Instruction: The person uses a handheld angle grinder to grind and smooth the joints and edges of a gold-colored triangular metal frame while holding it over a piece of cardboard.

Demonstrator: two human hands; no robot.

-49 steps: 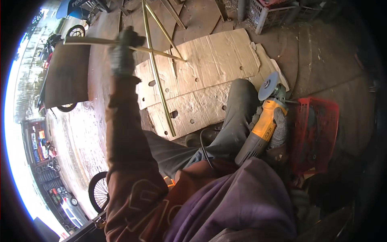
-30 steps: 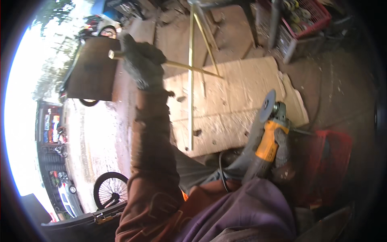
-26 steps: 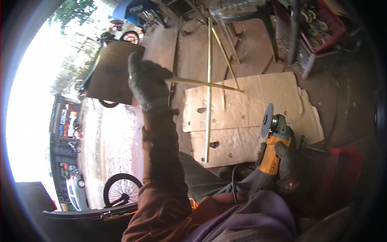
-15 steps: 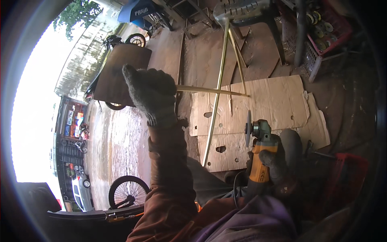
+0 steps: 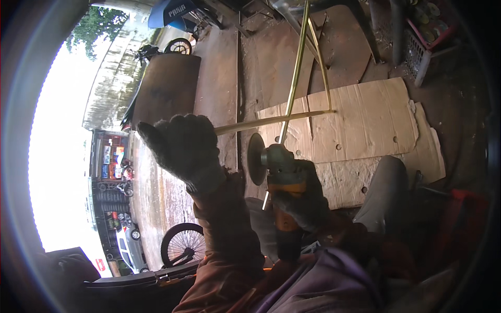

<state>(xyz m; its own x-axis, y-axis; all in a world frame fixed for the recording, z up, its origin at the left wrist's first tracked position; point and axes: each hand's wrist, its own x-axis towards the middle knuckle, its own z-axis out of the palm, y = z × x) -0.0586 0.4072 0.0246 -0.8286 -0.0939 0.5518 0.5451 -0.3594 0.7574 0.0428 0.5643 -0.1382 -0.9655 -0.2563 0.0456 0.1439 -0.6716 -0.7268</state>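
Observation:
My left hand (image 5: 180, 151), in a grey glove, is raised at the left, its fingers wrapped round one end of a thin gold-coloured metal bar (image 5: 261, 123). That bar crosses a longer shiny gold rod (image 5: 297, 73) and meets a shorter gold bar (image 5: 321, 65) at its far end. In my gloved right hand (image 5: 308, 201) is an orange angle grinder (image 5: 288, 182), held upright around its body. Its round disc (image 5: 256, 159) faces left, below the bar and apart from it. Whether the disc is spinning cannot be made out.
Flattened cardboard (image 5: 365, 122) lies on the floor ahead. A dark chair (image 5: 360, 31) stands behind it, with a red crate (image 5: 430, 26) of round discs at far right. A brown panel (image 5: 166, 83) and a spoked wheel (image 5: 182, 245) are at left.
My right hand has brought the grinder left, nearer my left hand and in front of the long rod. My left hand has moved left and down, tilting the bar it holds.

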